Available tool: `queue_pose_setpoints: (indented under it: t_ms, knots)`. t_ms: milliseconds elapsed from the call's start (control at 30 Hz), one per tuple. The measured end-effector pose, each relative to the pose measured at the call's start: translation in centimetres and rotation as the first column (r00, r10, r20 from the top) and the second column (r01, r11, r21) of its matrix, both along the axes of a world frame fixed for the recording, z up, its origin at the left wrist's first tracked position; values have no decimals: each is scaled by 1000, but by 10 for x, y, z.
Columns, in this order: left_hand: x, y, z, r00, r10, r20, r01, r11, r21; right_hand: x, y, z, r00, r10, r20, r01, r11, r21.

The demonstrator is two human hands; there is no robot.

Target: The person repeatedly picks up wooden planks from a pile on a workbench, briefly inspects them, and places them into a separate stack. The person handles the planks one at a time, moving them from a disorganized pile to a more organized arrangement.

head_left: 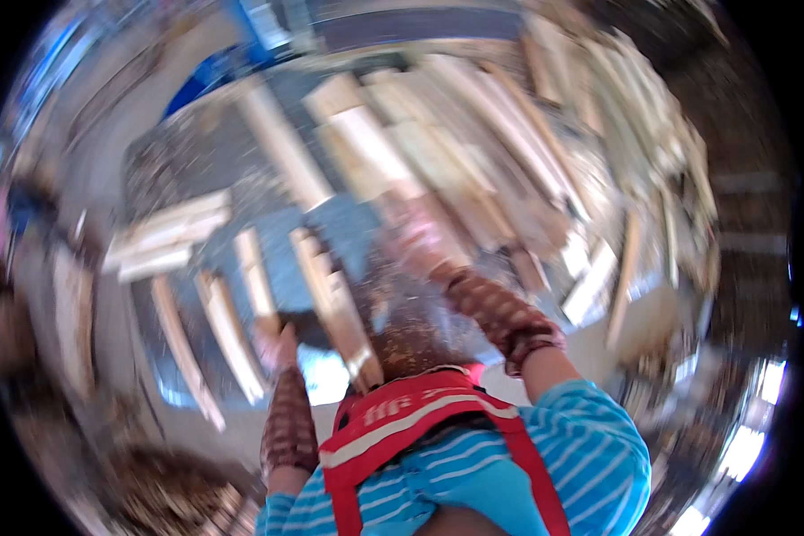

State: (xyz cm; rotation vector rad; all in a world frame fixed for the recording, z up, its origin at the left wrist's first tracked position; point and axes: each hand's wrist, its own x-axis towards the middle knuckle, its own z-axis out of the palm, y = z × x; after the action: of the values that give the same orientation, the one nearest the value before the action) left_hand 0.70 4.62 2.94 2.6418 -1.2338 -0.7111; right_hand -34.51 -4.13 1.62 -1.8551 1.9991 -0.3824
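Motion blur softens the whole scene. My left hand (277, 347) is closed at the near end of a short pale wooden strip (255, 272), which points away from me. To its right, another wooden piece (330, 299) with a notched, dark-marked edge lies slanted toward my apron. My right hand (413, 234), in a pale pinkish glove, is at the near end of a light wooden board (366, 138); its fingers are smeared, so their grip does not show. Patterned brown sleeve covers wrap both forearms.
Several boards (473, 116) lie side by side at the far right of the dark worktable (174, 161). A longer board (281, 143) lies at the far middle. Short pieces (174, 234) are stacked at left, with two loose strips (228, 335) nearer. A large wood pile (639, 107) stands at right.
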Motion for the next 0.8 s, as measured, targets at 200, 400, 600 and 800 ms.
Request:
queue_pose_setpoints:
  t_ms: [200,400,600,800]
  knots:
    - [73,0,-74,895,-54,-443,71,997,22,-58,141,48,870,-364,333,474,803,-362]
    - [-3,-46,5,636,-40,-771,-112,983,-144,-228,275,7,139,-985,-107,976,154,-152]
    - [-169,-58,96,404,-375,-835,204,926,-317,-300,301,-1,176,-951,-256,964,114,240]
    - [-341,-19,108,223,-502,-835,496,796,-346,-264,310,11,333,-942,-36,920,316,233]
